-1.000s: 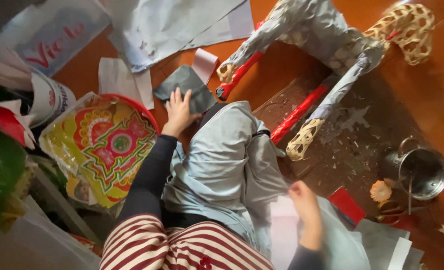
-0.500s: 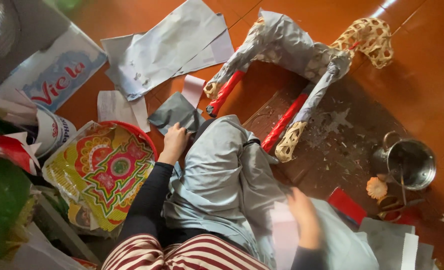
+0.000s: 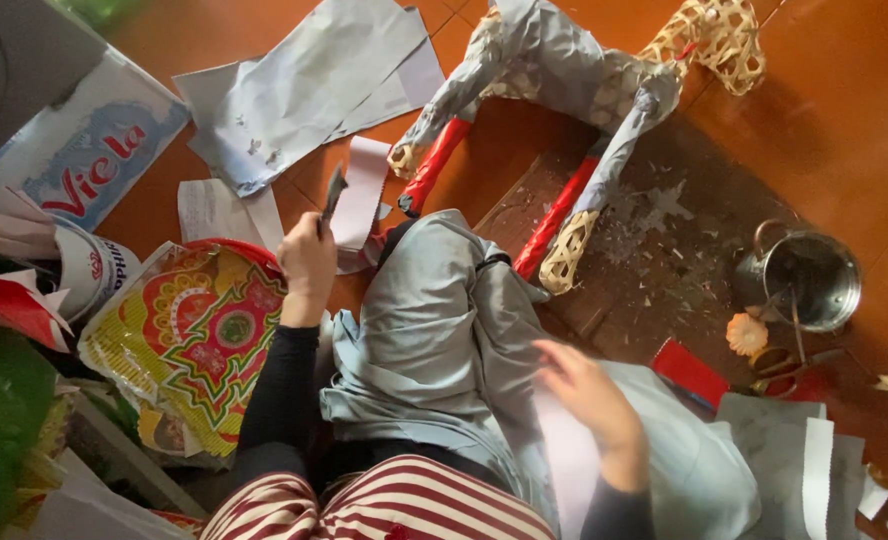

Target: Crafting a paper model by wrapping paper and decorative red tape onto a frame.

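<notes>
The left hand (image 3: 307,265) is closed around a stiff grey paper scrap (image 3: 333,197), holding it edge-up so it shows as a thin dark sliver above the knuckles, over the orange floor (image 3: 844,110) just past the knee. Its arm is in a black sleeve (image 3: 279,385). The right hand (image 3: 589,395) is blurred, fingers loosely spread over a pale sheet (image 3: 564,455) on the lap; whether it grips the sheet I cannot tell.

Soft, creased grey-blue trousers (image 3: 444,330) cover the bent leg, and a red-and-white striped top (image 3: 394,505) fills the bottom edge.

Ahead stands a woven bamboo frame (image 3: 574,85), animal-shaped, mostly wrapped in wrinkled grey paper, with open basketwork at the head and feet and glossy red tape on two legs. Beyond the left hand lie flat, crumpled grey sheets (image 3: 304,85) and a narrow white strip (image 3: 362,195). Left of the knee sits a round printed disc (image 3: 199,340) in yellow, red and green under shiny plastic wrap. At right, a small shiny metal pot (image 3: 809,280) stands on a dark board (image 3: 654,270) littered with paper bits, near an orange paper flower (image 3: 746,334).
</notes>
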